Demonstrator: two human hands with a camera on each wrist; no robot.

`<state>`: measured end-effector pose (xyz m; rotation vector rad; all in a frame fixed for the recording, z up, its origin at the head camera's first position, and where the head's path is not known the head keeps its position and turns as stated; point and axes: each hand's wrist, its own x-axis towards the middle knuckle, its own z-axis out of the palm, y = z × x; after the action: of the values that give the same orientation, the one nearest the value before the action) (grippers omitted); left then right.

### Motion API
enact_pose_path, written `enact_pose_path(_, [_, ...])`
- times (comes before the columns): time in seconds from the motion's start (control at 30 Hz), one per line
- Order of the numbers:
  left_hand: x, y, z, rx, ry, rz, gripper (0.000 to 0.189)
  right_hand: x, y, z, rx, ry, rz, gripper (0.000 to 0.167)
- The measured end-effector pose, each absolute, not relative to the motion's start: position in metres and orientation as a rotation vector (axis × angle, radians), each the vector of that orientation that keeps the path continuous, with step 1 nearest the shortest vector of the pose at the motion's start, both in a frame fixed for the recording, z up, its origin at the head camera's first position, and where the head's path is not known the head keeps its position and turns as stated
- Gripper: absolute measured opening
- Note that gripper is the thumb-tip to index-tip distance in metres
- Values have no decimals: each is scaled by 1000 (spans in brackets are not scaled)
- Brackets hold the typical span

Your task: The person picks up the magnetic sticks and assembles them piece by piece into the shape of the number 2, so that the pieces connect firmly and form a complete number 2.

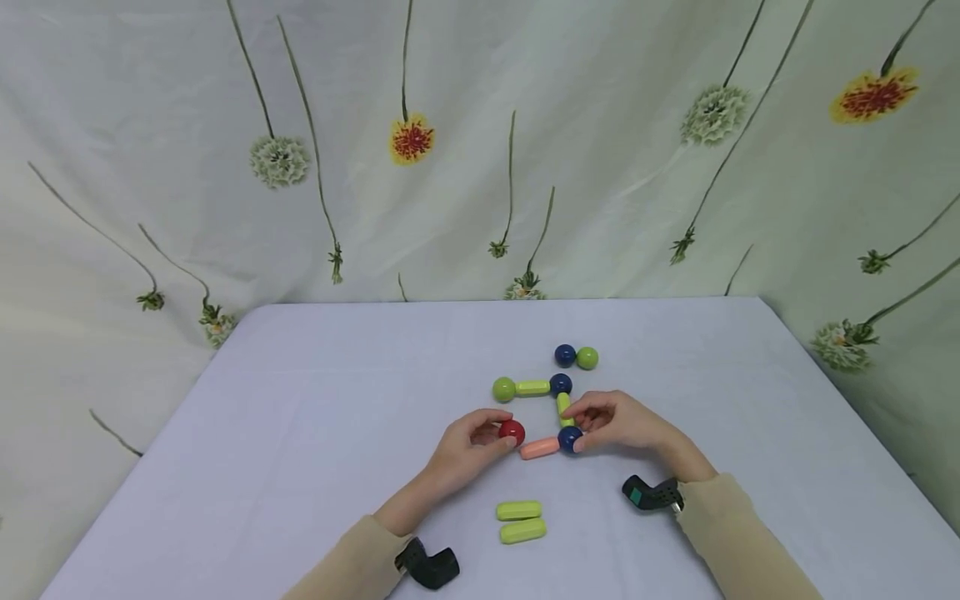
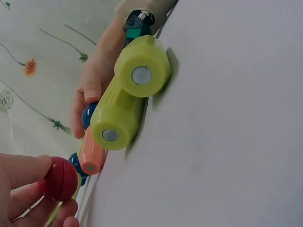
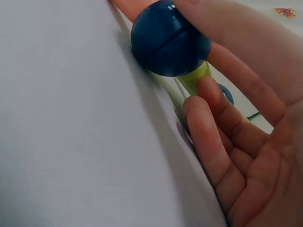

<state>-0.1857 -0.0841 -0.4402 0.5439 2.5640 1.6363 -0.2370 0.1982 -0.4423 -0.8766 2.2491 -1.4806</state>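
Observation:
My left hand [image 1: 464, 450] pinches a red ball [image 1: 512, 432] between thumb and fingers, just left of the free end of an orange magnetic rod [image 1: 540, 448]. That rod's other end meets a blue ball [image 1: 571, 439]. My right hand [image 1: 619, 422] grips this blue ball, its thumb on the ball [image 3: 165, 40] and its fingers by a green rod [image 1: 564, 406]. The green rod runs back to a second blue ball [image 1: 561, 384]. From there another green rod [image 1: 532, 387] leads left to a green ball [image 1: 504, 389].
Two loose green rods [image 1: 519, 510] lie side by side near the front, their metal ends showing in the left wrist view. Behind the chain, a blue ball [image 1: 566, 356] touches a green ball [image 1: 587, 358]. A flowered cloth [image 1: 465, 208] hangs behind the white table [image 1: 337, 358].

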Motion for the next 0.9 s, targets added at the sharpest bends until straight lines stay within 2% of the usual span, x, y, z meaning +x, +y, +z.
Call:
enact_pose_path(0.27, [-184, -87, -440, 524, 2568, 1664, 37, -236, 196, -438, -943, 2224, -1495, 30])
enact_pose_path(0.9, [-188, -96, -445, 688, 2522, 1629, 35, -237, 197, -437, -873, 2207, -1489, 31])
